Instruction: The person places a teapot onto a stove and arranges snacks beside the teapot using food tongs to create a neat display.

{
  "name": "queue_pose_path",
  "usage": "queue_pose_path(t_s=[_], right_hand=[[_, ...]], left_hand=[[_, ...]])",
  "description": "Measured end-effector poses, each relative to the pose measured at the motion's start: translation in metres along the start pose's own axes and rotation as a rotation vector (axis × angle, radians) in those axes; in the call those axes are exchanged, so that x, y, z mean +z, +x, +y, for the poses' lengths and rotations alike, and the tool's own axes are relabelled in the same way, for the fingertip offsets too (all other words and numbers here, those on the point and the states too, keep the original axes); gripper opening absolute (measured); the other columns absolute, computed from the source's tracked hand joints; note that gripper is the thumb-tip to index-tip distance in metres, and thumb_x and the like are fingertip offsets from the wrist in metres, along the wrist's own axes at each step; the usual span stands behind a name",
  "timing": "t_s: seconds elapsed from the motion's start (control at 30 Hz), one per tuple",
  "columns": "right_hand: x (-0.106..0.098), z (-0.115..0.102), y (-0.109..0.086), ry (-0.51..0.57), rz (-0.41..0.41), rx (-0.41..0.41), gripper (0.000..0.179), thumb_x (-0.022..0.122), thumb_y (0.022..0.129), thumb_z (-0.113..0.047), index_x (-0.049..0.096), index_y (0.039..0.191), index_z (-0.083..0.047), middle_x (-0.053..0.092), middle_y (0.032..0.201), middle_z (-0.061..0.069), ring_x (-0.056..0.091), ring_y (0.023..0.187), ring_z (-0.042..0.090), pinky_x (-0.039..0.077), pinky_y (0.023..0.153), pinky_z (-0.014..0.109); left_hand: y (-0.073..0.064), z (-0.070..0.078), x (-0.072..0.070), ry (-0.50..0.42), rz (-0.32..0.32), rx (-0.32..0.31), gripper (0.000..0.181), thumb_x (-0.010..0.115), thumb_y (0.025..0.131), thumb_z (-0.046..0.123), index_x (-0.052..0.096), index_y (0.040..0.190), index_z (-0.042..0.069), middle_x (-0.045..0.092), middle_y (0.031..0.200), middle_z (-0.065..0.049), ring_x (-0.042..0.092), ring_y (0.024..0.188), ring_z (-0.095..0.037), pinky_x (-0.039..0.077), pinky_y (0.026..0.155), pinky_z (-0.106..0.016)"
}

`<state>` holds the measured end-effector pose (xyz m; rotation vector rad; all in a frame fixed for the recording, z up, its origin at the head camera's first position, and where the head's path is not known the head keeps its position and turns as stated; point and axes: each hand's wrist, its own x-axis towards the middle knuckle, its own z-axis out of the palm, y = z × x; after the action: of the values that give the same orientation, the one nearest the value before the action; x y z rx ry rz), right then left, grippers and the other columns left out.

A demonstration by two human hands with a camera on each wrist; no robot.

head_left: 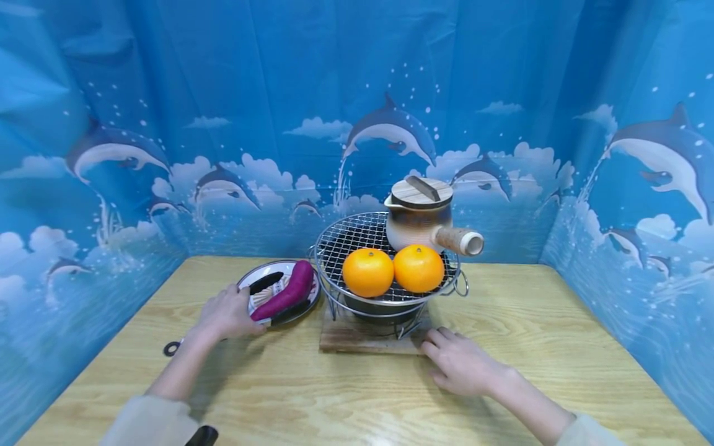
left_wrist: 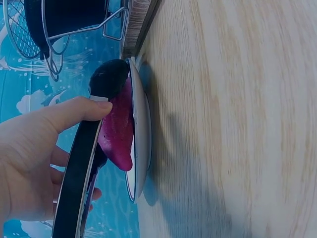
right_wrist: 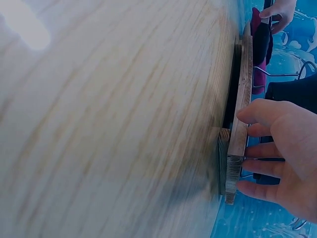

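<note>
My left hand (head_left: 229, 313) grips a pair of tongs (left_wrist: 75, 181) with dark handles and black tips. The tips lie on both sides of a purple sweet potato (head_left: 288, 291), which slants over a white plate (head_left: 273, 265) with a dark rim. In the left wrist view, the thumb presses one arm of the tongs while the other fingers curl behind. My right hand (head_left: 460, 362) touches the near right corner of a wooden board (head_left: 362, 342), its fingertips and thumb resting along the edge, as the right wrist view (right_wrist: 292, 153) shows.
On the board stands a round wire grill (head_left: 351, 238) over a dark bowl. It carries two oranges (head_left: 367, 272) and a clay teapot (head_left: 413, 229) with a wooden lid and side handle. Blue dolphin-print curtains (head_left: 268, 124) enclose the wooden table (head_left: 312, 396).
</note>
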<state>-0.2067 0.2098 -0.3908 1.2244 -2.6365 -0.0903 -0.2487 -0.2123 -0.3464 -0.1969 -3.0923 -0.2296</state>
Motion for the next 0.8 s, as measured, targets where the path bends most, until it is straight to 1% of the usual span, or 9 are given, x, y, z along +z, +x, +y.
queue_pose_path(t_s=[0.1, 0.23, 0.37, 0.47, 0.67, 0.8], right_hand=[[-0.0002, 0.0000, -0.0001, -0.003, 0.005, -0.002, 0.037, 0.070, 0.075, -0.024, 0.061, 0.106, -0.008, 0.056, 0.105, 0.006, 0.055, 0.099, 0.025, 0.047, 0.086, 0.042], [0.0003, 0.0001, -0.0004, -0.006, 0.020, -0.010, 0.036, 0.070, 0.074, -0.024, 0.061, 0.105, -0.009, 0.056, 0.104, 0.006, 0.055, 0.097, 0.024, 0.048, 0.085, 0.042], [0.0014, 0.0007, -0.0007, -0.011, 0.038, -0.016, 0.035, 0.070, 0.073, -0.023, 0.061, 0.103, -0.010, 0.056, 0.102, 0.005, 0.055, 0.095, 0.024, 0.049, 0.082, 0.040], [0.0019, 0.0009, -0.0005, -0.009, 0.036, -0.016, 0.035, 0.070, 0.073, -0.023, 0.060, 0.104, -0.010, 0.056, 0.103, 0.005, 0.055, 0.095, 0.024, 0.049, 0.082, 0.040], [0.0032, 0.0011, -0.0009, -0.005, 0.042, -0.020, 0.035, 0.070, 0.074, -0.023, 0.060, 0.104, -0.010, 0.056, 0.105, 0.005, 0.055, 0.097, 0.024, 0.048, 0.084, 0.040], [0.0039, 0.0013, -0.0013, -0.003, 0.044, -0.017, 0.037, 0.070, 0.074, -0.024, 0.060, 0.106, -0.010, 0.055, 0.107, 0.006, 0.054, 0.098, 0.024, 0.048, 0.084, 0.041]], left_hand=[[0.0019, -0.0007, 0.0006, 0.005, -0.013, -0.004, 0.096, 0.079, 0.060, 0.048, 0.045, 0.122, -0.018, 0.047, 0.115, -0.037, 0.049, 0.102, -0.049, 0.043, 0.083, -0.058], [0.0033, -0.0012, 0.0023, 0.016, -0.006, -0.004, 0.092, 0.080, 0.060, 0.047, 0.048, 0.117, -0.017, 0.050, 0.110, -0.034, 0.052, 0.096, -0.046, 0.045, 0.080, -0.056], [0.0031, -0.0009, 0.0035, 0.006, -0.008, -0.018, 0.088, 0.079, 0.061, 0.047, 0.049, 0.113, -0.017, 0.050, 0.105, -0.033, 0.054, 0.087, -0.044, 0.046, 0.074, -0.054], [0.0028, -0.0011, 0.0040, -0.001, -0.020, -0.031, 0.088, 0.079, 0.060, 0.048, 0.050, 0.112, -0.017, 0.049, 0.103, -0.032, 0.055, 0.082, -0.043, 0.047, 0.069, -0.053], [0.0035, -0.0007, 0.0038, -0.004, -0.035, -0.038, 0.079, 0.078, 0.062, 0.047, 0.053, 0.106, -0.013, 0.052, 0.100, -0.028, 0.055, 0.082, -0.039, 0.047, 0.069, -0.052], [0.0049, -0.0003, 0.0014, -0.012, -0.052, -0.046, 0.076, 0.078, 0.062, 0.048, 0.054, 0.102, -0.011, 0.053, 0.098, -0.025, 0.055, 0.079, -0.034, 0.047, 0.065, -0.049]])
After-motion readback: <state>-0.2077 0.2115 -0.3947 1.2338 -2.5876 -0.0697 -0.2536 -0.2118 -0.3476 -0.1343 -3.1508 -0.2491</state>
